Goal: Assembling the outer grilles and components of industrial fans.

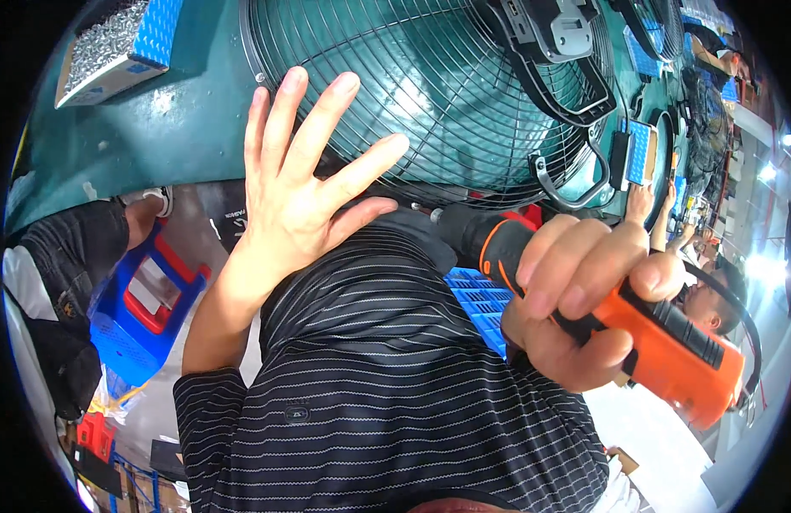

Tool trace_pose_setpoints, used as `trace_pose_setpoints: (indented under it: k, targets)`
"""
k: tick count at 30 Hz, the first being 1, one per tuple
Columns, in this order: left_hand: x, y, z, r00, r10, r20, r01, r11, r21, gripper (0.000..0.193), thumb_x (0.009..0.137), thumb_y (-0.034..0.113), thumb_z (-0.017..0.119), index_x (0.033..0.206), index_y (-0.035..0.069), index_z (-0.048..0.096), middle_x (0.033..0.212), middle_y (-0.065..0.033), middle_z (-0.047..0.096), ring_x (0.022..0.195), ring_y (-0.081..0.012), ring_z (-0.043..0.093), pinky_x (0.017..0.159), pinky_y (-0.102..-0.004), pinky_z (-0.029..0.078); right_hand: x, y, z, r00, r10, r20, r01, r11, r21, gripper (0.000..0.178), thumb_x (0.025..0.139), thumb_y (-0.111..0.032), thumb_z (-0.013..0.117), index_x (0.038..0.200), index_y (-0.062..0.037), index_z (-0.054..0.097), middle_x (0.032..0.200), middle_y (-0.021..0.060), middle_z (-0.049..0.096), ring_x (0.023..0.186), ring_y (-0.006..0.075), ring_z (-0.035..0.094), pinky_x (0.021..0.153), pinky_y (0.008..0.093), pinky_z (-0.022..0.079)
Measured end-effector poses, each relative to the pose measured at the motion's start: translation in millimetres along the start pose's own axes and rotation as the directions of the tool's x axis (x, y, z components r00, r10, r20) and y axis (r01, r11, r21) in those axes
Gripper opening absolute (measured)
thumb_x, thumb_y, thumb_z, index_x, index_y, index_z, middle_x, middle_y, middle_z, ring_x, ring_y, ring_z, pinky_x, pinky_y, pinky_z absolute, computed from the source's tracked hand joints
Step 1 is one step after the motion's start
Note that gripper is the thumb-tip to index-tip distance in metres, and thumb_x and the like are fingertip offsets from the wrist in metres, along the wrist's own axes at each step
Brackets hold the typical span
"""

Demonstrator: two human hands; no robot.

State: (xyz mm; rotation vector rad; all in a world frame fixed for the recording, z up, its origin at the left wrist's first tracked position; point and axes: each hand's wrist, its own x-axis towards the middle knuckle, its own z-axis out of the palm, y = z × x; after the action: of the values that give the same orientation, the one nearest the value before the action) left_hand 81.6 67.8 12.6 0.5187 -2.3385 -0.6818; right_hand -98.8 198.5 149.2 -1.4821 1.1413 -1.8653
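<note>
On round wire fan guard (430,85): left hand (297,188) fingers spread | right hand (575,299) grips orange screwdriver (661,342)

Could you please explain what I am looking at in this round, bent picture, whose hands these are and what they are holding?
There is one picture, taken by a wide fisheye camera worn on a person's head and looking down, which is why straight edges curve. The two bare hands are that person's own. The left hand is open, fingers spread, against the wire guard of a large teal fan lying on a green work surface. The right hand grips an orange and black power screwdriver, its tip aimed at the fan's rim. A box of small metal parts sits at the upper left. The striped shirt is the wearer's own. Other people work at the right edge.
</note>
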Motion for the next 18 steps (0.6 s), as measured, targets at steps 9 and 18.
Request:
trace_pose_setpoints:
  k: [9, 18]
  targets:
    - [-0.3, 1.1, 0.1, 1.0, -0.02, 0.003, 0.02, 1.0, -0.018, 0.066, 0.072, 0.046, 0.087, 0.136, 0.039, 0.072, 0.168, -0.0092, 0.042, 0.158, -0.0419, 0.029, 0.125, -0.0666, 0.023, 5.7, -4.0, -0.4, 0.994, 0.068, 0.082, -0.067, 0.998, -0.018, 0.053, 0.097, -0.014, 0.074, 0.139, -0.0029, 0.044, 0.092, 0.0105, 0.06, 0.068, 0.0215, 0.065, 0.063, 0.0362, 0.054]
    - [-0.6, -0.4, 0.7, 1.0, -0.009, 0.007, 0.009, 1.0, -0.021, 0.068, 0.074, 0.048, 0.086, 0.139, 0.04, 0.069, 0.168, -0.0091, 0.042, 0.158, -0.0408, 0.028, 0.125, -0.0674, 0.022, 4.4, 1.1, 11.9, 0.998, 0.037, 0.043, -0.039, 0.998, 0.05, 0.073, 0.101, -0.057, 0.066, 0.143, -0.0008, 0.045, 0.093, 0.012, 0.061, 0.067, 0.0211, 0.063, 0.064, 0.0359, 0.053]
